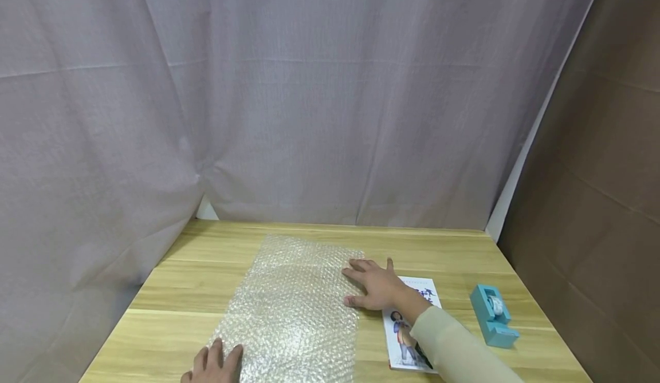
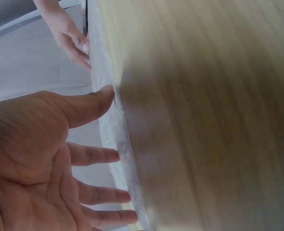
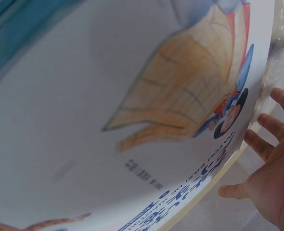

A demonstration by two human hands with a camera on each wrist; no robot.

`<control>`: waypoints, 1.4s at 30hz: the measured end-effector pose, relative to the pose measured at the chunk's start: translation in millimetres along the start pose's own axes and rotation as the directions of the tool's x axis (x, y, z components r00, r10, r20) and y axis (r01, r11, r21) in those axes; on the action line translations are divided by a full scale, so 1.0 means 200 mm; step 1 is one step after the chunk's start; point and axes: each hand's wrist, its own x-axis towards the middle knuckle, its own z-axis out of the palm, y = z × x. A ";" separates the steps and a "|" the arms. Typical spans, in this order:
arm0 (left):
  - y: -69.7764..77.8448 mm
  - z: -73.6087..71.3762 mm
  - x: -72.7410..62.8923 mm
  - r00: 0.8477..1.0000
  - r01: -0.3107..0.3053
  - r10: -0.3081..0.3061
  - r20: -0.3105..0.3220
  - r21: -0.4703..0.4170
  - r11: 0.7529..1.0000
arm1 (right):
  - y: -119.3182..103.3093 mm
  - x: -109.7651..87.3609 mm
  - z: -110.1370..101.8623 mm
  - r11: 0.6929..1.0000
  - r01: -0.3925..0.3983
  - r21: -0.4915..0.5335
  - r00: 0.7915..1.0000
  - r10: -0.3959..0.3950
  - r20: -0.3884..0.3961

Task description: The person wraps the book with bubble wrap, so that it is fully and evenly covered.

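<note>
A sheet of clear bubble wrap (image 1: 291, 297) lies flat on the wooden table. At its near left edge rests my left hand (image 1: 213, 364), partly cut off by the frame; in the left wrist view its fingers (image 2: 101, 195) are extended with the tips on the sheet. My right hand (image 1: 376, 287) is spread at the right edge of the wrap, fingertips touching it. Under the right wrist lies a book (image 1: 399, 346) with a white illustrated cover, partly hidden by the forearm. The cover (image 3: 108, 96) fills most of the right wrist view.
A teal tape dispenser (image 1: 494, 317) with a roll of tape stands on the right of the table (image 1: 180, 285). Grey curtains (image 1: 309, 114) hang behind and at the left, and a brown one (image 1: 593, 200) hangs at the right.
</note>
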 end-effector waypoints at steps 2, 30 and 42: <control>0.00 0.00 0.00 1.000 0.000 0.000 0.004 0.001 1.000 | 0.00 -0.01 0.00 1.000 0.003 -0.010 1.000 -0.003 -0.001; -0.04 -0.20 0.04 0.999 -0.012 0.016 0.047 -0.065 0.998 | 0.00 -0.05 -0.04 0.999 -0.037 -0.010 0.999 0.037 -0.028; -0.13 -0.14 0.03 0.992 0.033 -0.023 0.122 -0.083 0.996 | -0.04 -0.09 0.04 0.999 -0.023 0.041 0.999 0.024 -0.027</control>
